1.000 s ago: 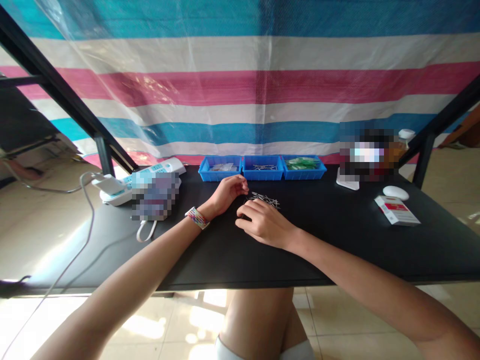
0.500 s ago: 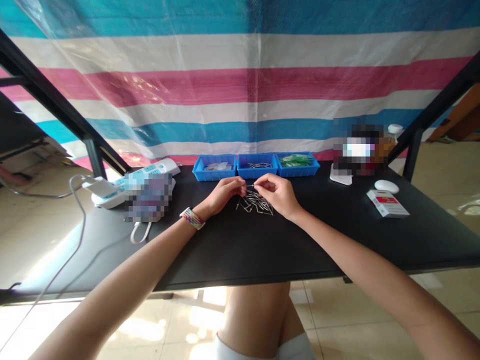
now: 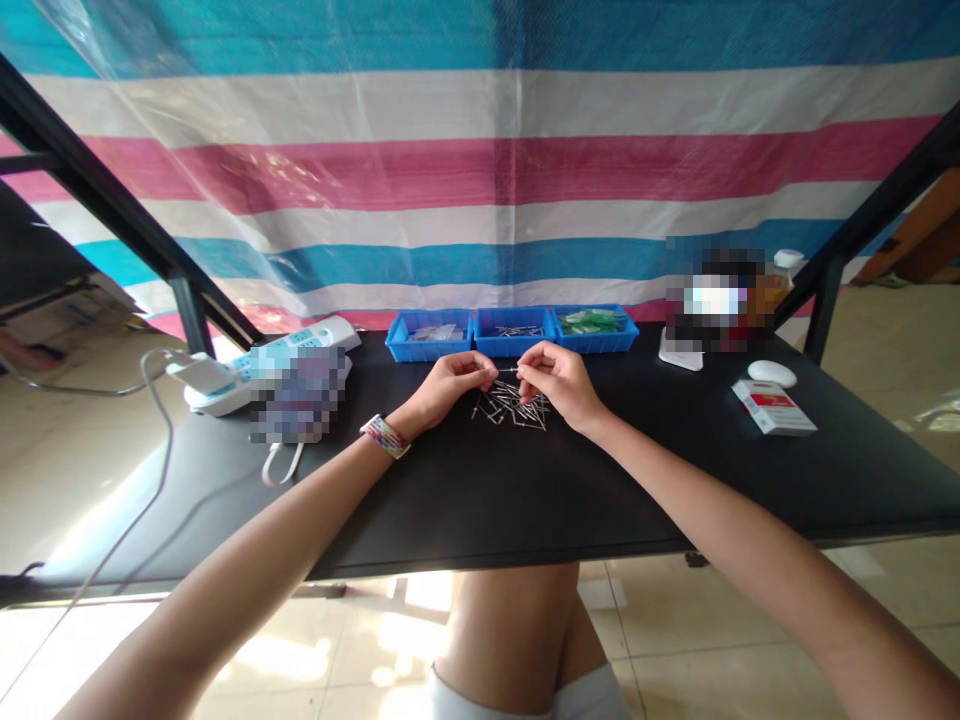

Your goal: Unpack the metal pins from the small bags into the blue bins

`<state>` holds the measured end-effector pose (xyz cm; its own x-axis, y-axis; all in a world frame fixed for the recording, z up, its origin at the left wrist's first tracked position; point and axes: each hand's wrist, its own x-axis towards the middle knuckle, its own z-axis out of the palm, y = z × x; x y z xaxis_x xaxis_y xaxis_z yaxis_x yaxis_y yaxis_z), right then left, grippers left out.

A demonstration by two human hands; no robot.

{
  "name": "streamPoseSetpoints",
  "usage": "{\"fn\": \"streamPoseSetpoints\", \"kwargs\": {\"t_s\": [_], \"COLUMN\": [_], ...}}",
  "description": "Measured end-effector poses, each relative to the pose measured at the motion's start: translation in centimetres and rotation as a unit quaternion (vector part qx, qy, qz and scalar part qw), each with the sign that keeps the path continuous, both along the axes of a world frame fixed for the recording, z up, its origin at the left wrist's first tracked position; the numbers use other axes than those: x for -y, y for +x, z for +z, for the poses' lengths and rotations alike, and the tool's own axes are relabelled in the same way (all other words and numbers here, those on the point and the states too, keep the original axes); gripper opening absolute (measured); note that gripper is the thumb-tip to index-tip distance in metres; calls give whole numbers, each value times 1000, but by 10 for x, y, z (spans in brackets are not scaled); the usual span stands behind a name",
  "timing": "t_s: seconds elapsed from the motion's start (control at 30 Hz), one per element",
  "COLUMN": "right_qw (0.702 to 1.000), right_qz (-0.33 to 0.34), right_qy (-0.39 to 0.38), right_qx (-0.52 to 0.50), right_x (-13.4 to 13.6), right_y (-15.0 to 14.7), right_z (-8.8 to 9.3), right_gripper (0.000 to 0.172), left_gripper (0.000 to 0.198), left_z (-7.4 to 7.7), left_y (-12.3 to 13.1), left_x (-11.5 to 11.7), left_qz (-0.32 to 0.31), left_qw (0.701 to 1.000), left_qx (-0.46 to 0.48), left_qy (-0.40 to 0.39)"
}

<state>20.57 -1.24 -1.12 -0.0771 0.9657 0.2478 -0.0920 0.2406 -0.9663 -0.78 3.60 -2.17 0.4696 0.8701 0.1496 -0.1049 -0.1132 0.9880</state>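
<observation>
A thin silver blind rivet spans the small gap between my two hands, just above the table. My left hand is closed, thumb and fingertips pinching at the rivet's left end. My right hand pinches the other end. Right below the fingers lies a loose pile of similar rivets, partly covered by the right hand. Behind the hands stands a row of three blue bins: the left bin with clear plastic pieces, the middle bin with metal rivets, the right bin with green items.
On the left of the black table lie a white power strip with cables and a blurred-out device. To the right are a red-and-white box, a white rounded object and a bottle. A striped tarp hangs behind.
My hands have moved slightly apart, the right one a little to the right, so more of the rivet shows between them. The pile and bins look the same.
</observation>
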Motion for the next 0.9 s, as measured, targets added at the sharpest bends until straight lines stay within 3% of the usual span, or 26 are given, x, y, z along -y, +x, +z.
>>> {"fn": "streamPoseSetpoints", "kwargs": {"t_s": [0.2,0.43,0.9], "right_qw": [1000,999,1000], "right_qz": [-9,-12,-14], "right_qy": [23,32,14], "right_qx": [1,31,-4], "right_x": [0,4,2], "right_y": [0,-2,-3], "right_z": [-2,-3,-4], "right_gripper": [30,21,27], "left_gripper": [41,28,29], "left_z": [4,3,-1], "left_y": [2,-1,-1], "left_x": [2,2,1], "left_qz": [-17,-23,-18], "left_qw": [999,1000,1000], "left_qx": [9,2,-11], "left_qy": [-35,-21,12]}}
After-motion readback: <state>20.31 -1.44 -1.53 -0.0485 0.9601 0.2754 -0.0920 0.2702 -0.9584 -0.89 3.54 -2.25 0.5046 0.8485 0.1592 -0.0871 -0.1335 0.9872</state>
